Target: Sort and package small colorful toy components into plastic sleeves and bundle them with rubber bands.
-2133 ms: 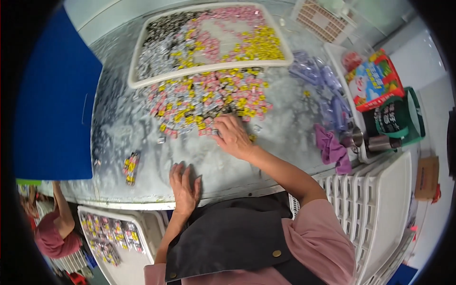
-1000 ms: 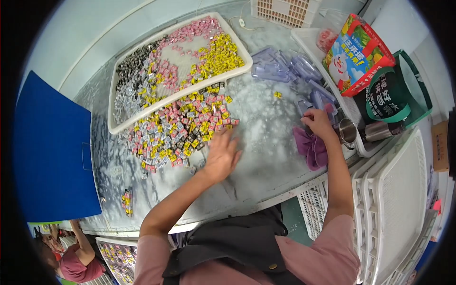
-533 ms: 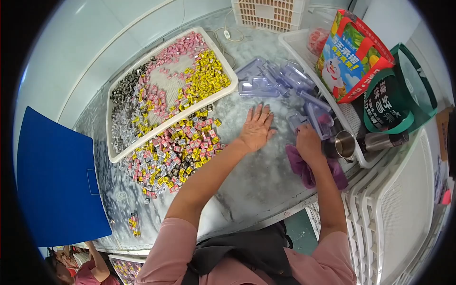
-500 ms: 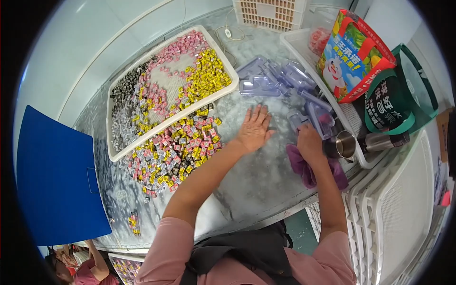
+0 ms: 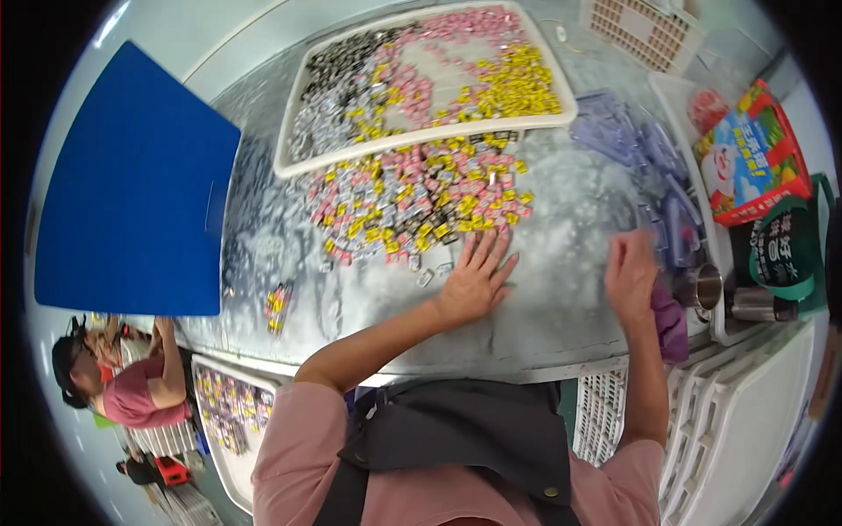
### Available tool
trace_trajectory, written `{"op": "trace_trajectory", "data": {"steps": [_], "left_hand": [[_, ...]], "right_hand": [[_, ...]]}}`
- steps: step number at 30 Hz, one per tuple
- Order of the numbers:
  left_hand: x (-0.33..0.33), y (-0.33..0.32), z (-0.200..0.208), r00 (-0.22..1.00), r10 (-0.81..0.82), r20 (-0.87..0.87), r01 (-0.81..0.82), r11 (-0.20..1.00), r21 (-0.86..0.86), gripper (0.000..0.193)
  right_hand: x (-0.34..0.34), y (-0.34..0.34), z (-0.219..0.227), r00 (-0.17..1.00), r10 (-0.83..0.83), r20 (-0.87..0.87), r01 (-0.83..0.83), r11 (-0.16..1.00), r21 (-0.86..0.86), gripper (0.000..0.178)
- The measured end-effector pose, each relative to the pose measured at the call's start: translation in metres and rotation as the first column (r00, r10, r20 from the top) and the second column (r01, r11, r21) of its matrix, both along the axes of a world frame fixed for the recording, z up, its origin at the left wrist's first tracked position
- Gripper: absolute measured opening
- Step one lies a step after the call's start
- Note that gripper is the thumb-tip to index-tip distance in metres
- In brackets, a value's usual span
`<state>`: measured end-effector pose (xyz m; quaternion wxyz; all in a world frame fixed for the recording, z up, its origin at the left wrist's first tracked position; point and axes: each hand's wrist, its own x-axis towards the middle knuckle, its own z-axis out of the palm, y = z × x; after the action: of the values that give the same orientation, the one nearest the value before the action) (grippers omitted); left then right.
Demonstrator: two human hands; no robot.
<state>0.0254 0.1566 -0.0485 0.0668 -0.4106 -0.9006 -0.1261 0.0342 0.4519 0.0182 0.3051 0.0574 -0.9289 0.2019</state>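
My left hand (image 5: 478, 280) lies flat on the grey mottled tabletop with fingers spread, its tips at the near edge of a loose pile of small wrapped pieces (image 5: 412, 197) in pink, yellow, black and silver. Behind the pile, a white tray (image 5: 566, 123) holds more such pieces, partly grouped by colour. Slightly blurred, my right hand (image 5: 631, 273) has its fingers curled together above the table; whatever they may hold is hidden. It is left of a purple cloth (image 5: 671, 324) and close to several clear bluish plastic shells (image 5: 614, 131).
A blue board (image 5: 140, 193) stands at the left. On the right are a metal cup (image 5: 702, 287), a steel flask (image 5: 763, 304), a colourful bag (image 5: 750, 158) and a green bag (image 5: 781, 250). Stacked white trays (image 5: 745, 421) sit below. Another person (image 5: 145, 386) works at far left.
The view has swung, so the table appears higher and further right. My left hand has come down to the pile's near edge. My right hand has left the plastic shells and moved leftward.
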Motion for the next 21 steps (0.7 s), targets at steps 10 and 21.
{"op": "trace_trajectory", "data": {"steps": [10, 21], "left_hand": [[0.050, -0.078, 0.041, 0.892, 0.253, 0.374, -0.413, 0.791, 0.452, 0.051], [0.107, -0.130, 0.038, 0.591, 0.126, 0.797, -0.774, 0.368, 0.515, 0.043]], "right_hand": [[0.056, -0.158, 0.004, 0.804, 0.567, 0.178, -0.441, 0.771, -0.460, 0.026], [0.087, -0.223, -0.005, 0.621, 0.762, 0.183, -0.733, 0.648, -0.208, 0.020]]}}
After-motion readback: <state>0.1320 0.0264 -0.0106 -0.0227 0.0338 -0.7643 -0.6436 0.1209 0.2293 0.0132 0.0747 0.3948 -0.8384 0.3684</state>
